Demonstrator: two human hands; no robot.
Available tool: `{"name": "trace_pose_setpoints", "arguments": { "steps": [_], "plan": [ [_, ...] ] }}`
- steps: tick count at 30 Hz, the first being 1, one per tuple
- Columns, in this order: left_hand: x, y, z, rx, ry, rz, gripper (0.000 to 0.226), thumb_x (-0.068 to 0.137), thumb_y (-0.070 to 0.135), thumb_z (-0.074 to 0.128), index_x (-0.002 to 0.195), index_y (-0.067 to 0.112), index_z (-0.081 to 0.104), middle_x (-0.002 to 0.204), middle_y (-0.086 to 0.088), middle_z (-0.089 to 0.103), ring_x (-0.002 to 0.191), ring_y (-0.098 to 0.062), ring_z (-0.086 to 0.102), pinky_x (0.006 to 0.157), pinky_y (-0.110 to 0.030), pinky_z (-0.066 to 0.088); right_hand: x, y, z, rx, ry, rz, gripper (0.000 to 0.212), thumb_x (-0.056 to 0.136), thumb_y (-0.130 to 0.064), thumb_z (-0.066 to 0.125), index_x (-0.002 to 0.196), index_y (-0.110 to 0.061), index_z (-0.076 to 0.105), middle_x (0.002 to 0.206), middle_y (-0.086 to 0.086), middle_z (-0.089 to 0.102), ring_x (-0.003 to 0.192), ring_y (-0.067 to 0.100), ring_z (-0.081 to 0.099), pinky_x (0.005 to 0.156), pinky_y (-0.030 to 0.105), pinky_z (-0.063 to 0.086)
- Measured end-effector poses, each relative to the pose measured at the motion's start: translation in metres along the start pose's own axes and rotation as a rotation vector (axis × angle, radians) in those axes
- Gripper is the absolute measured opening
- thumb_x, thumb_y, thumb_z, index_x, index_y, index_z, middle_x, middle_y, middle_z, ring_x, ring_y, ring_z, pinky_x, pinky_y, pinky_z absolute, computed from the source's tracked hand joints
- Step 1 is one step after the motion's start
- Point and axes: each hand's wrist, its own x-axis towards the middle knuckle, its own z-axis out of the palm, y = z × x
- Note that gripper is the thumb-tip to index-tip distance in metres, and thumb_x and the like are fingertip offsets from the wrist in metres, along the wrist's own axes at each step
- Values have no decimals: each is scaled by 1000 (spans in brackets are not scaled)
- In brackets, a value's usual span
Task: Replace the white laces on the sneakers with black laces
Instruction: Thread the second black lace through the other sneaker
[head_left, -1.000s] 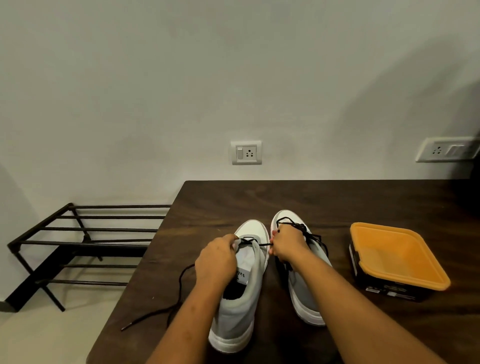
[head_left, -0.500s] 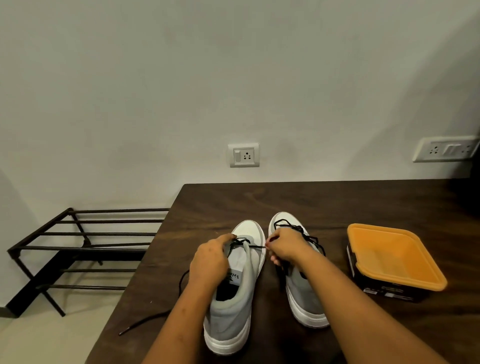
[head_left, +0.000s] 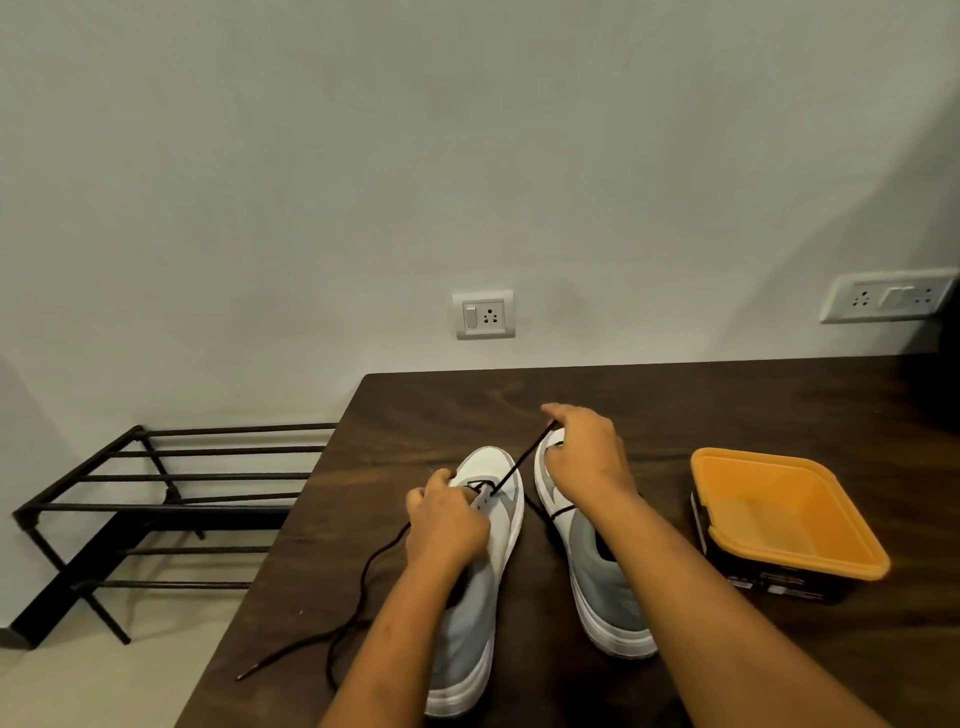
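Two grey-and-white sneakers stand side by side on the dark wooden table (head_left: 675, 405), toes toward the wall. My left hand (head_left: 447, 525) grips the eyelet area of the left sneaker (head_left: 488, 571). My right hand (head_left: 587, 457) pinches a black lace (head_left: 519, 460) and holds it taut, up and to the right from the left sneaker's eyelets. It hovers over the toe of the right sneaker (head_left: 597, 561), whose black lacing is mostly hidden by my arm. The lace's other end (head_left: 358, 587) trails loosely off the left sneaker to the table's left edge.
An orange tub (head_left: 784, 509) on a dark base stands to the right of the sneakers. A black metal rack (head_left: 156, 499) stands on the floor left of the table. Wall sockets (head_left: 483, 314) sit above the table's far edge.
My right hand has moved up and away toward the wall, drawing the black lace out through the left sneaker's eyelet. My left hand stays on the left sneaker.
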Motion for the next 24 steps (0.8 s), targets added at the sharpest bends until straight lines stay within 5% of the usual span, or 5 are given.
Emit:
{"name": "trace_pose_setpoints", "arguments": {
  "steps": [6, 10, 17, 21, 24],
  "plan": [
    [3, -10, -5, -9, 8, -40, 31, 91, 10, 52, 119, 20, 62, 156, 1, 15, 137, -28, 18, 103, -31, 31, 12, -4, -13, 658, 343, 106, 57, 91, -2, 57, 143, -19, 41, 140, 7, 45, 120, 19, 50, 100, 28, 44],
    [-2, -7, -2, -64, 69, -29, 36, 88, 14, 60, 122, 25, 59, 152, 0, 24, 135, -25, 22, 103, -33, 33, 10, -10, -30, 1273, 478, 173, 31, 97, -3, 48, 125, -13, 56, 88, -1, 59, 52, 3, 51, 58, 19, 50],
    [-14, 16, -2, -197, 187, 330, 40, 81, 42, 63, 118, 47, 49, 127, 24, 47, 127, -6, 36, 109, -47, 21, -17, -37, -22, 1065, -311, 62, 20, 95, -2, 50, 101, -12, 67, 89, 3, 69, 43, 4, 32, 41, 16, 34],
    [-23, 30, 6, -233, -66, 543, 12, 86, 32, 49, 85, 37, 60, 85, 16, 62, 96, -9, 57, 101, -47, 36, -14, -41, -28, 1085, -281, 47, 22, 96, -1, 49, 104, -13, 67, 89, 2, 69, 43, 4, 32, 40, 15, 34],
    [-31, 30, 15, 221, -248, 630, 21, 93, 21, 45, 98, 22, 66, 102, -6, 68, 102, -26, 59, 93, -35, 37, -6, -40, -38, 1146, -83, 69, 24, 97, -1, 46, 99, -15, 66, 87, 1, 66, 42, 2, 33, 40, 15, 33]
  ]
}}
